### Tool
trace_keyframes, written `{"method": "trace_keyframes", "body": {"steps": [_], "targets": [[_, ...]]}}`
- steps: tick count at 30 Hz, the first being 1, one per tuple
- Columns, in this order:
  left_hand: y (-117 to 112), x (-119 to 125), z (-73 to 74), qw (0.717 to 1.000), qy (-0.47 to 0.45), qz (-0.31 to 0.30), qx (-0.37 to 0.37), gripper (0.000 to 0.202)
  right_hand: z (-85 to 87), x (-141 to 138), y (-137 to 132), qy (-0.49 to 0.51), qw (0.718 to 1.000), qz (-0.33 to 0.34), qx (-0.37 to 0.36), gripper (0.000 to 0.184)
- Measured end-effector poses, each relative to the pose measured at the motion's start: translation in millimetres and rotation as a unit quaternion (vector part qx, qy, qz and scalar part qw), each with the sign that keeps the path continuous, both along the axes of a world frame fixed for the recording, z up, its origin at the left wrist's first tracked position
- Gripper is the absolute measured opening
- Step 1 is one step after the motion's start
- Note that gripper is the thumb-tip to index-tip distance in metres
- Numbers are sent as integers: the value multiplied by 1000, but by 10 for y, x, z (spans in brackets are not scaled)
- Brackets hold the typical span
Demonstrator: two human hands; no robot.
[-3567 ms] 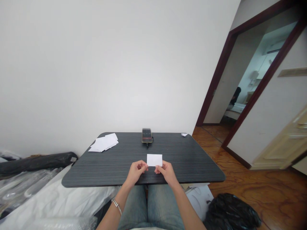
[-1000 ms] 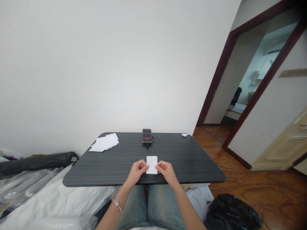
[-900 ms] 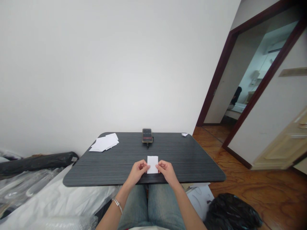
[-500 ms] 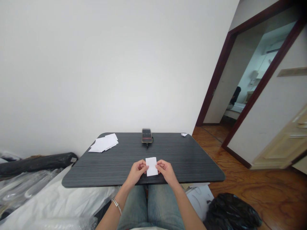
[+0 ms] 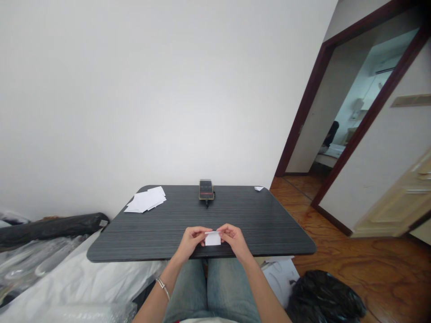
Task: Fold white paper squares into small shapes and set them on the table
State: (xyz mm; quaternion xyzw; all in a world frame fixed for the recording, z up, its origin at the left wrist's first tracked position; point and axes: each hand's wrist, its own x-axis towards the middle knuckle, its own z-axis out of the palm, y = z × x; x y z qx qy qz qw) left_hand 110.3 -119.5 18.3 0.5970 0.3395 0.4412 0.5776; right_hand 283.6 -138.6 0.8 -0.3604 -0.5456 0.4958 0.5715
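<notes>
White paper (image 5: 213,239) now folded shorter

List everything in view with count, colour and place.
table: one, black, centre
held paper: one, white, table's near side
loose papers: several, white, table's far left
paper scrap: one, white, table's far right
device: one, dark, far middle
back wall: one, white, behind
doorway: one, dark red frame, right
roll: one, black, left
plastic: count unclear, whitish, lower left
bag: one, black, lower right
unclear object: one, white, below right
jeans: one, blue, below centre
bracelet: one, silver, left wrist
left hand, right hand: two, bare, holding paper
</notes>
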Motion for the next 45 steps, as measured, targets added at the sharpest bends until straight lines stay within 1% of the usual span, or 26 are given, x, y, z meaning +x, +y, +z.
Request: {"method": "trace_keyframes", "body": {"steps": [5, 9, 11, 15, 18, 21, 26, 30, 32, 35, 39, 42, 45], "targets": [[-5, 23, -13, 1000, -8, 3, 13, 24, -2, -17, 4, 18, 1000, 6, -3, 12], [-1, 51, -42, 1000, 13, -12, 22, 21, -11, -39, 3, -1, 999, 38, -20, 21], [3, 59, -59, 1000, 19, -10, 22, 21, -18, -42, 3, -5, 999, 33, -24, 22], [5, 47, -62, 1000, 11, -3, 18, 21, -7, -32, -2, 8, 1000, 18, -18, 17], [-9, 29, -22, 1000, 1, -15, 27, 18, 30, -21, -18, 17, 999, 21, -17, 11], [-34, 23, 32, 999, -7, -8, 40, 14, 55, -19, -26, 31, 999, 23, -12, 7], [-48, 36, 54, 999, -6, 13, 51, 12, 13, -35, 0, 41, 999, -1, -13, 6], [-21, 25, 13, 999, -12, 19, 35, 11, -19, -29, 18, 31, 999, -40, -5, 6], [-8, 12, -3, 999, -15, 22, 25, 13, -21, -17, 17, 34, 998, -48, 0, 6], [0, -1, 0, 999, -24, 30, 21, 18, -22, -3, 11, 28, 999, -38, 4, 5], [-6, 9, 29, 997, -66, 47, 2, 22, -37, -23, 6, -3, 999, -32, 8, 3], [-8, 36, 28, 999, -30, 18, -8, 25, -44, -56, 2, -36, 999, -20, 7, 4], [1, 62, -7, 999, 28, -20, 4, 28, -37, -78, -6, -54, 998, -15, 7, 7]]}}
